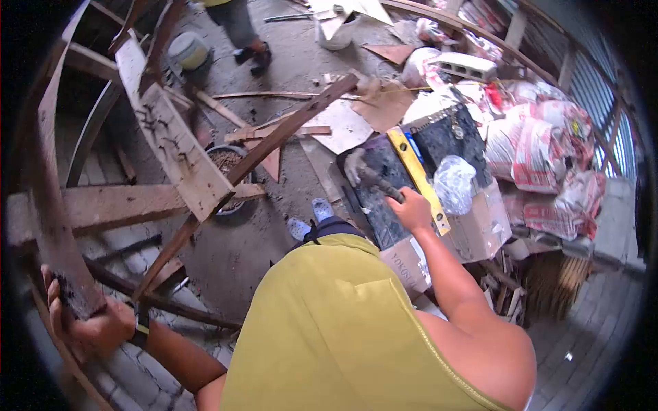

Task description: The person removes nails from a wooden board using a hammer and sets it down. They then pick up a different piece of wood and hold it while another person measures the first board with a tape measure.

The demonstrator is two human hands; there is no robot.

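My right hand is closed around the dark handle of a hammer, whose head rests over a dark, dusty surface on a cardboard box. Right beside that hand lies a yellow spirit level, and a crumpled clear plastic bag sits just past it. At the lower left, my left hand grips the lower end of a long wooden board that rises toward the top left. Its fingers curl around the board's edge, and the palm is under the end.
Crossed timbers and a nailed plank stand at left, with a bucket of brownish material behind. Stacked sacks and a hollow block lie at right. Another person's legs show near a white bucket.
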